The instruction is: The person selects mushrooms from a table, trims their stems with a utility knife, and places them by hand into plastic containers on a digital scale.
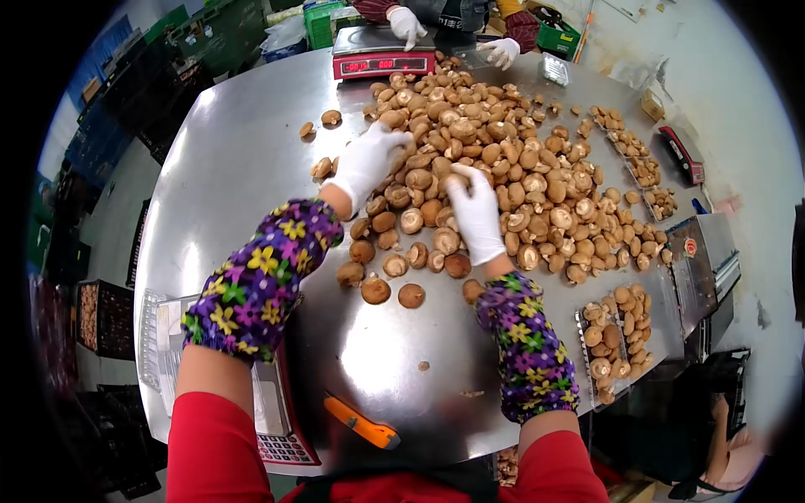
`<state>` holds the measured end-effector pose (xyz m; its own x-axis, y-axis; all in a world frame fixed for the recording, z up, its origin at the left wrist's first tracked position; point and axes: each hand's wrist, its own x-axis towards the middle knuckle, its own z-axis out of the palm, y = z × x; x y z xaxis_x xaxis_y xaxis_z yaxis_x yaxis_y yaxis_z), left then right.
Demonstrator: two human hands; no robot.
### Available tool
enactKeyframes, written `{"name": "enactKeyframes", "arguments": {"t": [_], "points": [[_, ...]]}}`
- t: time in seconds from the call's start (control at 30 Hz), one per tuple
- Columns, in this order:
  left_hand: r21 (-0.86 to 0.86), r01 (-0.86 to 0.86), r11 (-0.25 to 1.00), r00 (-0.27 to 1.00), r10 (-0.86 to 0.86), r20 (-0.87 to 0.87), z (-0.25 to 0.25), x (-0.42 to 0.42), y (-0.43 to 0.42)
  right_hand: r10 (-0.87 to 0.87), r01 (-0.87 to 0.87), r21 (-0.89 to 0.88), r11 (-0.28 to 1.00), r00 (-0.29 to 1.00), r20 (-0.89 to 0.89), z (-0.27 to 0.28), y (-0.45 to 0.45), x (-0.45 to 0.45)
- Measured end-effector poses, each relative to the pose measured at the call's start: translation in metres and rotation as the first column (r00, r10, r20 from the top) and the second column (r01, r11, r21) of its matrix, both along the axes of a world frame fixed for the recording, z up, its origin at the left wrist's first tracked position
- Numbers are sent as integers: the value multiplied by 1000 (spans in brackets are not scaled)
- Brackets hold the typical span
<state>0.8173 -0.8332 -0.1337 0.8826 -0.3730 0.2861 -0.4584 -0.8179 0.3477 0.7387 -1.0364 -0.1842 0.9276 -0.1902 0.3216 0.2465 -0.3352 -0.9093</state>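
Brown mushrooms (560, 220) lie in a big heap on the shiny metal table (226, 126). My left hand (366, 161), in a white glove, reaches into the heap's left edge; its fingertips touch mushrooms, and whether it grips one cannot be made out. My right hand (475, 210), also gloved in white, is at the near middle of the heap with its thumb and fingers around a mushroom (454, 181). Several loose mushrooms (376, 290) lie on the near side of the heap, below and between my hands. Flowered sleeves cover both forearms.
A red scale (383, 60) stands at the far edge, beside a co-worker's gloved hands (406, 27). Packed mushroom trays (616, 339) sit at the right. An orange cutter (362, 422) and another scale (288, 448) are near me, with clear trays (168, 335) at the left.
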Motion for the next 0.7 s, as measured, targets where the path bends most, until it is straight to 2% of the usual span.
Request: {"name": "enactKeyframes", "arguments": {"t": [0.03,0.07,0.1,0.13,0.2,0.23,0.3,0.4,0.47,0.5,0.57,0.6,0.63,0.7], "points": [[-26,43,999,997,-42,60,-1,7,-1,98,-32,344,938,979,-177,12,-1,-10],[63,43,997,998,-45,40,-5,8,-7,201,-18,684,729,961,-189,19,1,-21],[150,48,988,998,-52,21,-8,8,-17,315,12,851,525,926,-207,21,0,-29],[180,63,982,992,-42,-115,-9,8,-27,379,7,901,434,906,-190,18,-2,-39],[274,13,962,992,22,-127,-16,-1,-45,489,7,961,275,860,-147,13,-8,-58],[345,-23,938,988,74,-134,-11,-8,-51,473,51,964,260,864,-173,19,-4,-71],[258,-97,961,971,148,-186,-11,-7,-53,472,81,946,312,851,-229,31,-2,-97],[245,-84,966,979,126,-161,-10,-17,-44,446,152,930,335,844,-299,28,-8,-134],[120,-14,993,994,26,-105,-12,-23,-36,448,158,936,314,845,-293,22,-14,-157],[129,-20,991,994,33,-101,-12,-25,-31,446,171,941,292,846,-292,16,-17,-168],[-131,-3,991,960,-34,-277,-4,-30,-19,491,110,956,271,839,-235,-3,-23,-184],[-185,38,982,982,-71,-173,3,-38,-11,473,153,956,252,842,-259,-4,-22,-193],[-223,136,965,967,-178,-182,20,-46,0,460,203,952,228,840,-289,-4,-21,-201],[-277,-13,961,873,-124,-471,69,-86,19,476,254,946,202,818,-322,-4,-18,-214]]}}
